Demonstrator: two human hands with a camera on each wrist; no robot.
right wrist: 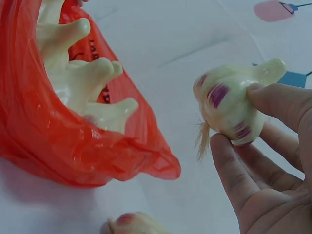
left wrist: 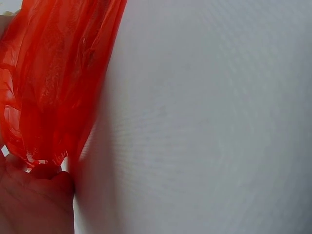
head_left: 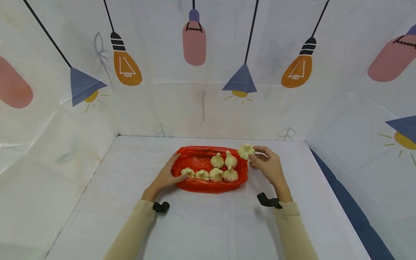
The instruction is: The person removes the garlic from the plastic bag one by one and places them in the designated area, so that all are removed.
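Garlic bulb (head_left: 246, 151): held in our right hand (head_left: 269, 167), pinched between fingertips (right wrist: 273, 97) and thumb, lifted off the table just beyond the right end of the red bag (head_left: 208, 180). In the right wrist view the bulb (right wrist: 231, 105) shows purple streaks and a tuft of dry roots hanging down; its stem tip points up and away from the palm, so its long axis runs from the roots near our fingers to the stem on the far side. The bag's mouth lies to the left of this hand, touching distance from the bulb but apart from it.

Left hand (head_left: 167, 177): laid on the left end of the bag, fingers curled onto the plastic and holding the edge; the left wrist view shows the red plastic (left wrist: 48, 87) bunched against the palm.

Garlic in the bag (head_left: 216, 169): six bulbs, a front row of four and two behind, stems up.

Second loose bulb (right wrist: 134, 224): on the white table (head_left: 208, 224) below our right hand, only partly visible.

Backdrop (head_left: 208, 72): white cloth printed with lamps and light bulbs, farthest from us.
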